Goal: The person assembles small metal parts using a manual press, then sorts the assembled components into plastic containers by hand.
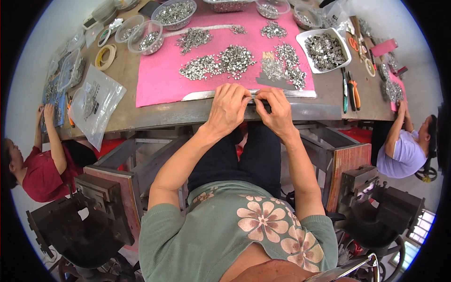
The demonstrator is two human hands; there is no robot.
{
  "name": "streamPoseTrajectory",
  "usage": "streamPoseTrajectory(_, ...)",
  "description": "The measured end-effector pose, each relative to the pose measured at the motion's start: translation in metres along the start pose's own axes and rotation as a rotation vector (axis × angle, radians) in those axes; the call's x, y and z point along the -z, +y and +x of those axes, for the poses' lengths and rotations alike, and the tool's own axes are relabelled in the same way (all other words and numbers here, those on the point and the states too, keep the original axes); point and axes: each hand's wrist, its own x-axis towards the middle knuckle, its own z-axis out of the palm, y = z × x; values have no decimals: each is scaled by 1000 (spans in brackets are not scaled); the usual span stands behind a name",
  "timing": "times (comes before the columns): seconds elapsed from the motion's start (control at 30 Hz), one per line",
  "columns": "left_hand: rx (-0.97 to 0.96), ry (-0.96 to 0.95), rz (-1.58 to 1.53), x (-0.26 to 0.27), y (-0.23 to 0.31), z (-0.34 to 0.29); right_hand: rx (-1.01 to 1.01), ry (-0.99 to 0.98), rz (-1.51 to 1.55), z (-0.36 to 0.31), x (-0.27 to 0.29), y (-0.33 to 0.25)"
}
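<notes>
My left hand (229,107) and my right hand (277,109) meet at the near edge of a pink mat (157,80), fingertips pinched together on a long silvery strip (202,95) that runs along the mat's front edge. Both hands grip it close to the same spot. Piles of small silver metal pieces (218,63) lie on the mat just beyond my fingers. What sits between my fingertips is too small to make out.
Clear bowls (175,13) and a white tray (325,50) hold more metal pieces. Pliers with orange handles (353,91) lie at right, tape rolls (105,56) and plastic bags (94,105) at left. A person in red sits left, another in lilac right. Metal presses stand below.
</notes>
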Motion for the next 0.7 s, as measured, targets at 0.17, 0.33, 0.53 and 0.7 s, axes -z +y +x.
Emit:
streamPoseTrajectory(0.17, -41, -8, 43, 2, 1, 2, 62, 3, -87, -1, -1, 1)
streamPoseTrajectory(0.33, -65, -29, 68, 3, 2, 2, 106, -80, -99, 3, 6, 0)
streamPoseTrajectory(0.53, -142, 10, 95, 4, -8, -10, 32, -112, -4, 4, 10, 4)
streamPoseTrajectory(0.7, -107, -1, 199, 14, 3, -9, -315, -13, 118, -15, 38, 9)
